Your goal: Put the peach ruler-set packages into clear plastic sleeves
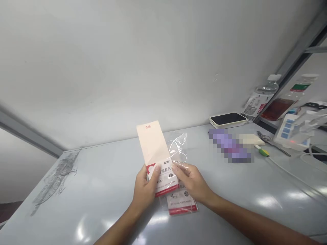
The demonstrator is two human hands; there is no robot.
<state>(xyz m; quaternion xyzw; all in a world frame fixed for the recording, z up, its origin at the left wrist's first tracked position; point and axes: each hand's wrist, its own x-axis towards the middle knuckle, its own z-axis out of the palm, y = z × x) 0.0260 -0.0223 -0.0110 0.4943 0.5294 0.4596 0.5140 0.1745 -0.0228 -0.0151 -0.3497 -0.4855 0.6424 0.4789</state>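
Observation:
My left hand [146, 186] grips the lower end of a long pale pink card [155, 149] with red print at its bottom, thumb on its face. My right hand [192, 182] pinches a clear plastic sleeve [178, 147] beside and behind the card. Both hover just above the grey table [102, 190]. Under my right hand lies a second packet [182, 203] with white and red print, flat on the table.
A phone [228, 119] lies at the table's far edge by the white wall. To the right are a blurred purple patch [231, 146], a cream block [251, 139], scissors [270, 141], a white cable [288, 172], a water bottle [259, 98] and a white device [291, 134].

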